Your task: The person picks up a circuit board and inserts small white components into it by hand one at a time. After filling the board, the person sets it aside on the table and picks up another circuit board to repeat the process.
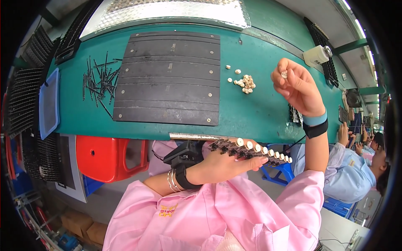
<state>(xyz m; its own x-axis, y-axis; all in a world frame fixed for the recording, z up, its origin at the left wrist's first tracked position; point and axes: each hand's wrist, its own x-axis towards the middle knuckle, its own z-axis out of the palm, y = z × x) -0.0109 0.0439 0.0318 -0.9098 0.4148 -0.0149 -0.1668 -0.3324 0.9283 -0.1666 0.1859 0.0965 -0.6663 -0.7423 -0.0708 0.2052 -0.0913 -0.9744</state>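
Observation:
My left hand (228,165) is closed around a bundle of thin black rods (222,145), held low in front of the pink smock. Small white round discs (257,148) cap several of the rod ends in a row. Raised over the right part of the green table, my right hand (299,85) pinches one small whitish disc (284,74) between thumb and fingertips. Just left of that hand lies a small pile of similar discs (248,83), with a few loose ones beside it.
A dark ridged plate (167,79) is fixed on the green table (259,117). Loose black rods (98,79) lie to its left, near a blue tray (49,104). A white bottle (317,55) stands far right. A red stool (100,159) sits below; a co-worker (349,167) is at right.

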